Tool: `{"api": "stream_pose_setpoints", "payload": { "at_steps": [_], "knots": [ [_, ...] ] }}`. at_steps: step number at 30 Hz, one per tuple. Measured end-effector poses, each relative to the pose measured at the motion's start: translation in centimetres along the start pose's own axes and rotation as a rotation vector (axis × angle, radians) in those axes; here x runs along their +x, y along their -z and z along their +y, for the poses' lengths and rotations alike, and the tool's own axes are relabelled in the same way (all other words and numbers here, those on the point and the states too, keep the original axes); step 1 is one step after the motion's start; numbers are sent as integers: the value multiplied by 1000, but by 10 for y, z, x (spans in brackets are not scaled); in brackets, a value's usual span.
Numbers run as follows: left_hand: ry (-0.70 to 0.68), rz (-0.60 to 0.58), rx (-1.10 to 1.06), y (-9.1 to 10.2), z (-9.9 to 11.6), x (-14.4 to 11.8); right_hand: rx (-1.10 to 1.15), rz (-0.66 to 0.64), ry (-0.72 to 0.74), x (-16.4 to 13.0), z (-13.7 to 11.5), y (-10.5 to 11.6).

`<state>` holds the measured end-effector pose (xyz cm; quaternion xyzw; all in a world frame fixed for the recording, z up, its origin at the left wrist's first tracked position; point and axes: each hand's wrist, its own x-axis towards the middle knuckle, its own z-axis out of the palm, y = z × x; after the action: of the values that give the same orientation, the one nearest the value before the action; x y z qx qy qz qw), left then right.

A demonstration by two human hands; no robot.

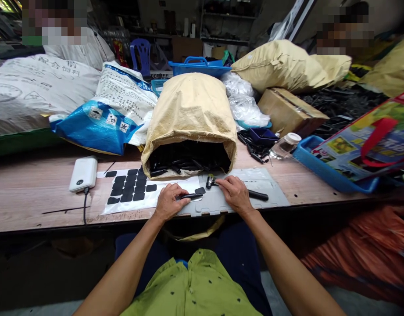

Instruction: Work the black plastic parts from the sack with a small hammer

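Note:
My left hand [168,202] presses a thin black strip [191,196] flat against a grey metal plate [270,193] at the table's front edge. My right hand [234,192] rests on a small hammer [211,181], whose black handle [258,195] sticks out to the right. A white sheet [129,197] with several black adhesive pads lies left of my left hand. Behind both hands an open tan sack [190,115] lies on its side, full of black strips [187,162].
A white power bank [84,174] with a cable lies at the left. Printed white and blue bags [112,109], a cardboard box [289,112], a clear jar [285,145] and a blue tray [323,169] holding a colourful bag crowd the back and right. Two people sit behind the table.

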<state>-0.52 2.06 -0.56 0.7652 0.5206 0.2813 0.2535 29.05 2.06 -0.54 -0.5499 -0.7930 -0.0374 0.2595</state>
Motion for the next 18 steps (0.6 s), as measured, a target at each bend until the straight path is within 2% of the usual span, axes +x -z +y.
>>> {"api": "stream_pose_setpoints", "payload": {
  "at_steps": [18],
  "knots": [
    [-38,-1,-27,0,-3,-2,-81,-47,-44,-1,-7,2]
  ]
}}
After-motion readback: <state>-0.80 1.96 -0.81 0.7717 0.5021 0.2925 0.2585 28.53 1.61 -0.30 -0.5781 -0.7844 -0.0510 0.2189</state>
